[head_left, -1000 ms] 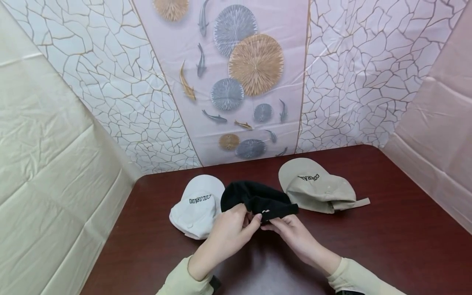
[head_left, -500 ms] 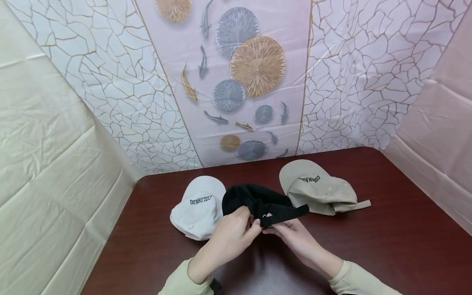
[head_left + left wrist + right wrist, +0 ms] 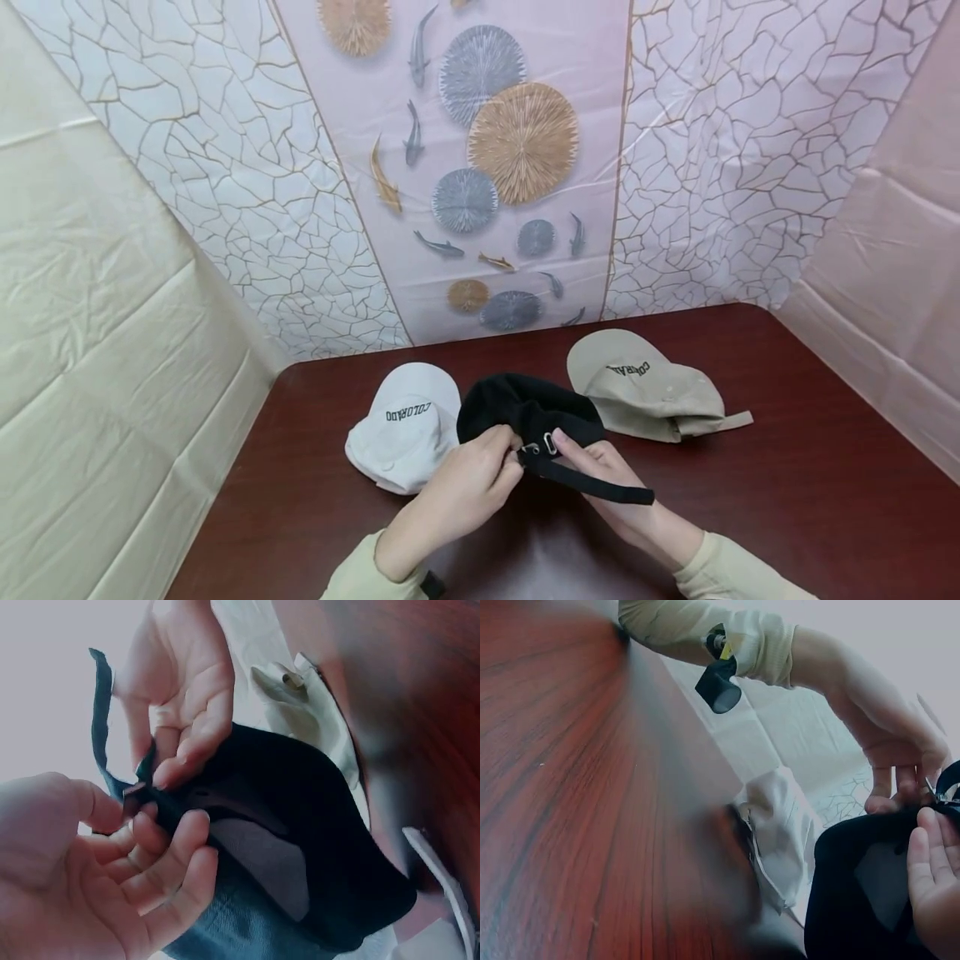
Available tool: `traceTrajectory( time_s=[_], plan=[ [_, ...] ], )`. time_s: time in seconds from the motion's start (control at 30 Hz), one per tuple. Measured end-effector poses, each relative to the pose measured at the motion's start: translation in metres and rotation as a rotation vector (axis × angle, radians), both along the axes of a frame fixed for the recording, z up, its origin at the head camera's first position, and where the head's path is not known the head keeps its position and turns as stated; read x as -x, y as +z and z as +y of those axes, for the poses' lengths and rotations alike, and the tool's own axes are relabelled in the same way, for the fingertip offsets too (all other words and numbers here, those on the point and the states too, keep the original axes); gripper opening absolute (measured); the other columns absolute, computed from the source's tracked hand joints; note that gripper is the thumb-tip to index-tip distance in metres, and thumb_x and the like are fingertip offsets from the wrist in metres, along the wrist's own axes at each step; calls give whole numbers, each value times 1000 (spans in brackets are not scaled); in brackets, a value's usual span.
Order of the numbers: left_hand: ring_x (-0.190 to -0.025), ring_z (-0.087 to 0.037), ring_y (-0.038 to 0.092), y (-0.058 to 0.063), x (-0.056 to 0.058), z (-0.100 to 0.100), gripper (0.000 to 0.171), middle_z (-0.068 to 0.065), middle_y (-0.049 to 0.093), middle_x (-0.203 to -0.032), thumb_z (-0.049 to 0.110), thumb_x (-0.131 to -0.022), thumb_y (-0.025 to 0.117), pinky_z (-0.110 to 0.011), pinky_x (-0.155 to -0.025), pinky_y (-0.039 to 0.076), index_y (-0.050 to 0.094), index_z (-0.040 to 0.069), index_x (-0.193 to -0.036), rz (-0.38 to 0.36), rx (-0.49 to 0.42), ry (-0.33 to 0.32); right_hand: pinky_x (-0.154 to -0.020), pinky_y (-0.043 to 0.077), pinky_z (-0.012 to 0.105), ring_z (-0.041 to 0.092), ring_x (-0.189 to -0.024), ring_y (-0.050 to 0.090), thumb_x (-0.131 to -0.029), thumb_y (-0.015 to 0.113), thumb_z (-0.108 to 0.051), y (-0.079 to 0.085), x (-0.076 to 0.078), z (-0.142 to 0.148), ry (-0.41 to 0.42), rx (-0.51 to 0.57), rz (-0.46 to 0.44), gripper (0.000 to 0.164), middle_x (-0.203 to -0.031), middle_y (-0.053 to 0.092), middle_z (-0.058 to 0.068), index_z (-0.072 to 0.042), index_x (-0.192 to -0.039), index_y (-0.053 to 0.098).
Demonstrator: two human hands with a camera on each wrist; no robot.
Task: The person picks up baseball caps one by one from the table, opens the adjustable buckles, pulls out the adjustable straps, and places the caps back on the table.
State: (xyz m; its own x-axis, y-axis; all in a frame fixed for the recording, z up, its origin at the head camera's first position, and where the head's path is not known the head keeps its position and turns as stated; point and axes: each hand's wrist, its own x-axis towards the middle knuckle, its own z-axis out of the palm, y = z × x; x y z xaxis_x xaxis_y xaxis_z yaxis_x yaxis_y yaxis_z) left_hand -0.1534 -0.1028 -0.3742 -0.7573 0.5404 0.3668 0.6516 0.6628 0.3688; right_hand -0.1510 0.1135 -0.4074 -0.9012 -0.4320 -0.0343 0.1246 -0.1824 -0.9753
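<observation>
A black baseball cap (image 3: 495, 404) is held up at the middle of the table, its back toward me. My left hand (image 3: 461, 479) pinches the left part of its rear strap beside a small metal clasp (image 3: 531, 449). My right hand (image 3: 611, 471) holds the other side of the back opening, thumb by an oval metal eyelet (image 3: 550, 443). The strap's free end (image 3: 607, 487) hangs across the right hand. In the left wrist view both hands meet at the strap (image 3: 101, 712), and the cap's inside faces the camera. Some fingertips are hidden behind the cap.
A white cap (image 3: 397, 433) lettered COLORADO lies just left of the black one. A beige cap (image 3: 645, 387) with its strap sticking out rests at the back right. Patterned cloth (image 3: 517, 167) hangs behind the dark red table (image 3: 810, 467).
The strap's free end has swung down and toward me, now lying over the right hand. The right thumb has come up onto the cap's back edge, and the metal eyelet shows.
</observation>
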Motion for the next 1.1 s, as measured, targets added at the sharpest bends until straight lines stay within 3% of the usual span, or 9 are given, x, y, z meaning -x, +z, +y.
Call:
traceTrajectory(
  time_s=[0.2,0.3,0.43,0.57,0.67,0.77,0.83,0.93,1.1],
  plan=[
    [-68,-3,48,5,2,-3,6,11,49,-80,11,-93,56,-16,-61,41,58,16,-92,12,0,-39,-91,47,27,12,-107,64,-108,45,-35,-2,0,-3,-13,-3,36,48,-102,76,3,3,-109,76],
    [-65,-3,47,9,2,-5,8,12,48,-75,9,-91,58,-17,-59,40,58,17,-88,25,-16,-44,-86,49,26,12,-100,66,-108,46,-31,-4,-1,-6,-53,-24,112,45,-101,75,2,6,-114,72],
    [-63,-2,44,14,-1,-5,9,12,45,-73,10,-91,58,-16,-57,38,58,18,-87,29,-18,-69,-78,49,25,11,-86,62,-107,51,-26,-4,-1,-7,-97,-73,204,35,-95,69,0,3,-114,70],
    [-62,0,43,14,-6,-2,9,14,44,-73,12,-93,58,-13,-56,36,58,19,-88,43,-9,-93,-75,47,25,11,-80,56,-108,47,-21,-3,1,-2,-6,-90,330,28,-90,61,4,1,-108,64],
    [-63,1,43,14,-9,-1,8,13,46,-74,12,-94,58,-12,-57,36,59,19,-90,56,-19,-103,-69,47,27,13,-70,53,-109,40,-11,-4,6,2,89,-86,508,25,-82,55,4,-3,-98,60],
    [-64,0,44,15,-10,0,7,12,47,-76,13,-95,57,-12,-57,36,59,19,-92,60,-28,-110,-64,47,30,17,-63,51,-109,36,-6,-4,6,4,104,-121,614,30,-74,54,5,-7,-90,59],
    [-64,-1,45,14,-10,0,6,12,48,-78,14,-97,57,-12,-57,36,60,19,-94,60,-39,-118,-65,47,32,20,-64,53,-110,36,-10,-2,4,5,65,-191,608,33,-74,57,5,-9,-88,60],
    [-67,-2,49,13,-10,1,7,12,50,-83,22,-103,55,-12,-60,38,60,18,-99,78,-67,-138,-71,45,32,22,-70,53,-112,35,-23,1,0,5,5,-281,530,41,-74,58,6,-10,-82,60],
    [-72,-3,50,3,-8,1,23,7,54,-90,38,-103,56,-15,-64,42,59,16,-103,240,-32,-164,-73,43,32,22,-67,54,-112,34,-26,3,0,2,-68,-285,491,45,-70,55,1,-7,-78,56]
  ],
)
